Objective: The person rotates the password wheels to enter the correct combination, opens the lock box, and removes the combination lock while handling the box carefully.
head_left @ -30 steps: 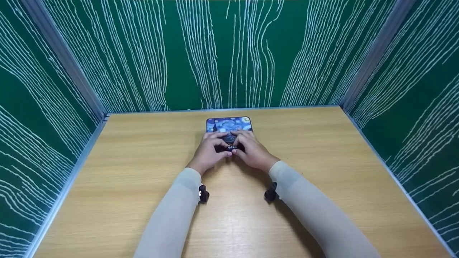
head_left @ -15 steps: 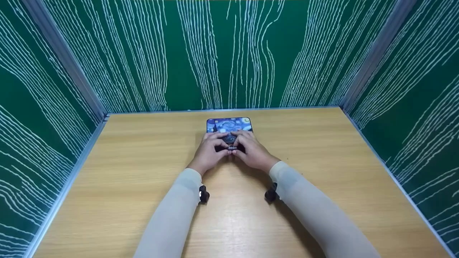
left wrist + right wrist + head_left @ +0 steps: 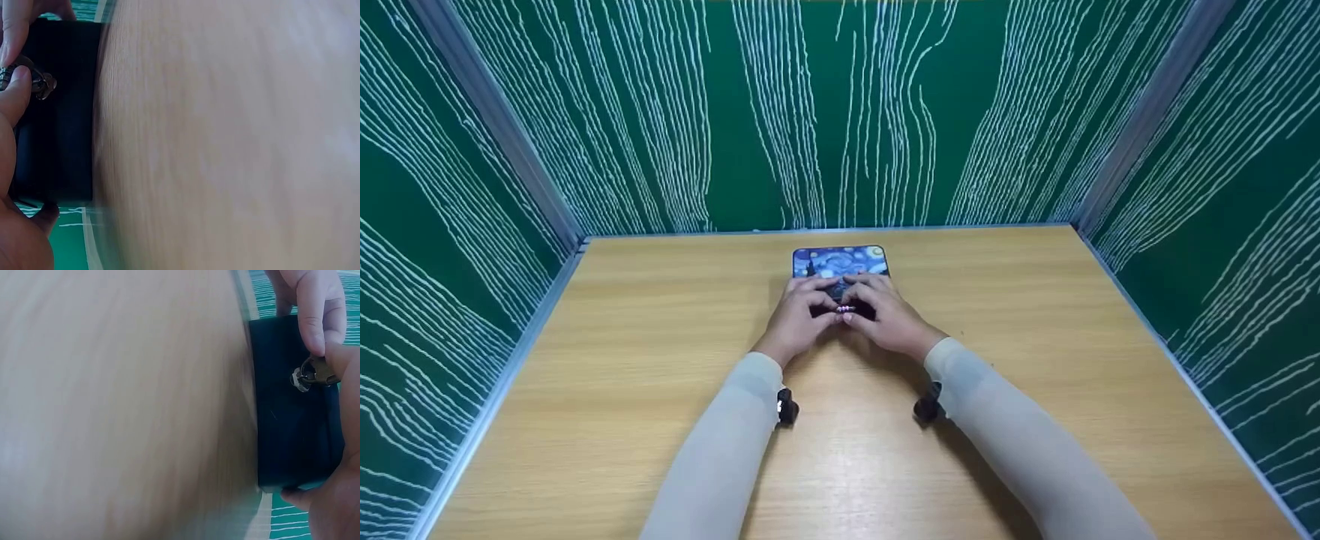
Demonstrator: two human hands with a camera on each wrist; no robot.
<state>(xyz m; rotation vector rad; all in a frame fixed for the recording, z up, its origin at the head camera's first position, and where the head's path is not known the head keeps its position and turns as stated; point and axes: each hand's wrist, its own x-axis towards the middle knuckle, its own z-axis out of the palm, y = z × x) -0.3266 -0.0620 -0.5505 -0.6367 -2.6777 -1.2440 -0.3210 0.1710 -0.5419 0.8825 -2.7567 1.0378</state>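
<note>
A small dark box (image 3: 292,439) with a blue swirling painted lid (image 3: 840,262) stands on the table. On its near face hangs a small combination padlock (image 3: 846,308), its shackle through a metal clasp (image 3: 300,379). My left hand (image 3: 802,315) pinches the padlock's left end between thumb and index finger. From the other side, my right hand (image 3: 885,311) pinches its right end. Other fingers of both hands lie along the sides and lid of the box. The hands cover part of the padlock; its dial markings are too small to read.
A pale wooden tabletop (image 3: 660,375) spreads around the box. Green panels with white wavy lines (image 3: 870,112) rise behind it and at both sides, joined by grey metal posts (image 3: 1147,112). A dark wrist camera (image 3: 786,409) sits at each sleeve.
Both hands and the box keep their places. Only the fingertips at the padlock shift slightly, and its small visible face now catches a pinkish glint.
</note>
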